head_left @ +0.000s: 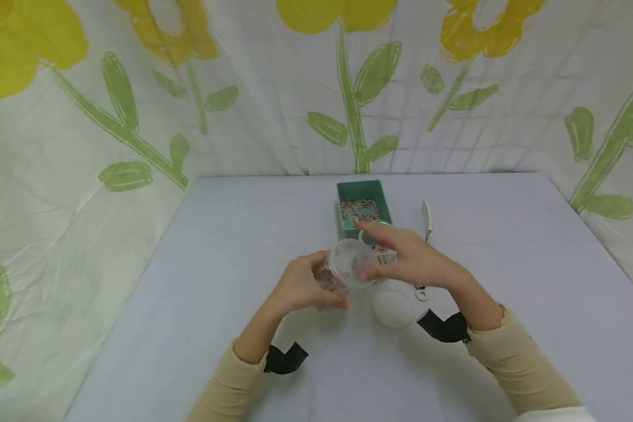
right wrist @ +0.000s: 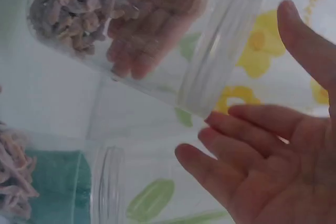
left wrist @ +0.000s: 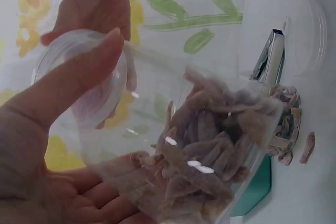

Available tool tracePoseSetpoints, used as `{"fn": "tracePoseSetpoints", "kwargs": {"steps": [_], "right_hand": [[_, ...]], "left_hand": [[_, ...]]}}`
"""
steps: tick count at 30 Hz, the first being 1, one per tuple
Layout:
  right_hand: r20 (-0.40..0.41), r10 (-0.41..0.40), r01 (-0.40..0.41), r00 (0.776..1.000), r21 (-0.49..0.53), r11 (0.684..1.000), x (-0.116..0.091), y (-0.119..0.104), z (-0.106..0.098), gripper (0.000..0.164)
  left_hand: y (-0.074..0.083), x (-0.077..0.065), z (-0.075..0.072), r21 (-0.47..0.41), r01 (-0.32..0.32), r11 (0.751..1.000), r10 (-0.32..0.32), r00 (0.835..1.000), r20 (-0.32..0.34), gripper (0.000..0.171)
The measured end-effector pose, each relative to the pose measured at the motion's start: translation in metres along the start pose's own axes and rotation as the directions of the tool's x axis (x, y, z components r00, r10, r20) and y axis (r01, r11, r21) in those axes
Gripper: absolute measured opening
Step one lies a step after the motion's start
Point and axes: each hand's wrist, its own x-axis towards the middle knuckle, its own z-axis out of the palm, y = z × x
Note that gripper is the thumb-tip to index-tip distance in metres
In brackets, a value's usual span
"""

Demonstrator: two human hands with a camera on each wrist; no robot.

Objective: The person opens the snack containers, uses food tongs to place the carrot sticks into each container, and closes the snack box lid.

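My left hand [head_left: 300,284] grips a clear plastic jar [left wrist: 152,124], thumb on one side and fingers along the other. Brownish dried strips [left wrist: 210,145] are heaped at the jar's bottom end. The jar tilts, its broad ridged top [right wrist: 220,51] towards my right hand [head_left: 414,258]. In the right wrist view, the right fingers [right wrist: 257,150] are spread beside that top, holding nothing. A second clear jar [right wrist: 107,182] with similar strips stands just beyond, partly hidden behind the right hand in the head view. A translucent round lid [head_left: 392,308] lies on the table below the right hand.
Behind the jars sits a green rectangular bin [head_left: 361,190] with more strips inside. To its right lies a long slim metal tool [left wrist: 273,56], partly covered by my right hand in the head view. One loose strip [left wrist: 308,147] rests on the white table [head_left: 242,223].
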Motion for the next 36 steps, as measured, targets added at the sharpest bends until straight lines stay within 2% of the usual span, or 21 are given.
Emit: {"fn": "tracePoseSetpoints", "kwargs": {"steps": [3, 5, 7, 10, 13, 15, 17, 19, 20, 21, 22, 24, 26, 27, 28, 29, 30, 32, 33, 34, 36], "right_hand": [[0.119, -0.137, 0.139, 0.983, -0.008, 0.99, -0.003, 0.001, -0.004, 0.081], [0.152, -0.174, 0.177, 0.973, -0.011, 0.984, -0.004, 0.001, -0.003, 0.08], [0.12, -0.167, 0.173, 0.979, -0.043, 0.984, -0.004, 0.001, 0.001, 0.077], [0.008, -0.092, 0.092, 0.996, -0.098, 0.991, -0.003, -0.001, 0.008, 0.074], [-0.086, 0.007, -0.018, 0.996, -0.132, 0.991, -0.002, -0.003, 0.015, 0.075], [-0.104, 0.054, -0.067, 0.993, -0.129, 0.989, -0.002, -0.004, 0.016, 0.077], [-0.097, 0.067, -0.076, 0.993, -0.097, 0.992, -0.003, -0.001, 0.013, 0.079], [-0.056, 0.01, -0.009, 0.998, 0.003, 1.0, -0.004, 0.007, 0.008, 0.081], [-0.026, -0.039, 0.042, 0.999, 0.096, 0.995, -0.004, 0.013, 0.004, 0.081], [0.005, -0.101, 0.098, 0.995, 0.203, 0.974, -0.003, 0.019, 0.002, 0.081], [0.036, -0.171, 0.152, 0.985, 0.313, 0.938, -0.002, 0.025, 0.0, 0.083], [0.095, -0.325, 0.233, 0.941, 0.515, 0.825, 0.001, 0.038, 0.001, 0.084], [0.116, -0.424, 0.259, 0.898, 0.64, 0.723, 0.005, 0.047, 0.005, 0.085], [0.104, -0.451, 0.273, 0.886, 0.669, 0.692, 0.006, 0.05, 0.008, 0.085], [0.077, -0.458, 0.293, 0.886, 0.673, 0.68, 0.007, 0.052, 0.012, 0.083], [0.04, -0.444, 0.306, 0.895, 0.669, 0.677, 0.007, 0.053, 0.016, 0.082], [-0.003, -0.406, 0.309, 0.914, 0.652, 0.692, 0.007, 0.052, 0.019, 0.082], [-0.1, -0.29, 0.293, 0.952, 0.574, 0.764, 0.006, 0.048, 0.027, 0.083], [-0.138, -0.225, 0.264, 0.965, 0.534, 0.803, 0.006, 0.045, 0.031, 0.085], [-0.166, -0.166, 0.229, 0.972, 0.504, 0.833, 0.005, 0.041, 0.034, 0.087], [-0.199, -0.1, 0.184, 0.975, 0.464, 0.867, 0.004, 0.035, 0.039, 0.089]], "left_hand": [[-0.002, 0.0, -0.004, -0.043, -0.018, 0.999, 0.024, 0.99, 0.139, 0.076], [-0.002, 0.0, -0.004, -0.048, -0.024, 0.999, 0.032, 0.985, 0.169, 0.075], [0.0, 0.0, -0.002, -0.026, -0.011, 1.0, 0.014, 0.991, 0.135, 0.075], [0.003, -0.001, 0.003, 0.048, 0.029, 0.998, -0.03, 1.0, 0.008, 0.081], [0.005, -0.001, 0.009, 0.111, 0.06, 0.992, -0.049, 0.993, -0.105, 0.084], [0.005, -0.001, 0.011, 0.117, 0.057, 0.992, -0.041, 0.991, -0.128, 0.085], [0.002, -0.001, 0.01, 0.063, 0.03, 0.998, -0.024, 0.995, -0.096, 0.083], [0.0, 0.0, 0.008, -0.058, -0.002, 0.998, 0.001, 1.0, -0.009, 0.077], [-0.002, 0.001, 0.007, -0.129, -0.01, 0.992, 0.016, 0.999, 0.047, 0.075], [-0.003, 0.002, 0.006, -0.206, -0.015, 0.978, 0.038, 0.993, 0.109, 0.072], [-0.004, 0.003, 0.005, -0.284, -0.005, 0.959, 0.057, 0.983, 0.174, 0.069], [-0.005, 0.004, 0.004, -0.396, 0.029, 0.918, 0.092, 0.955, 0.282, 0.066], [-0.004, 0.006, 0.004, -0.451, 0.057, 0.891, 0.11, 0.935, 0.336, 0.065], [-0.004, 0.006, 0.005, -0.468, 0.067, 0.881, 0.111, 0.933, 0.341, 0.064], [-0.004, 0.007, 0.006, -0.474, 0.076, 0.877, 0.098, 0.939, 0.331, 0.064], [-0.003, 0.007, 0.006, -0.474, 0.081, 0.877, 0.077, 0.949, 0.305, 0.065], [-0.003, 0.008, 0.007, -0.464, 0.085, 0.882, 0.049, 0.962, 0.27, 0.065], [-0.003, 0.008, 0.008, -0.433, 0.094, 0.897, -0.021, 0.985, 0.169, 0.065], [-0.003, 0.009, 0.008, -0.414, 0.097, 0.905, -0.055, 0.992, 0.112, 0.065], [-0.004, 0.009, 0.009, -0.396, 0.103, 0.912, -0.087, 0.994, 0.059, 0.067], [-0.005, 0.01, 0.009, -0.376, 0.119, 0.919, -0.142, 0.989, -0.032, 0.071]]}}
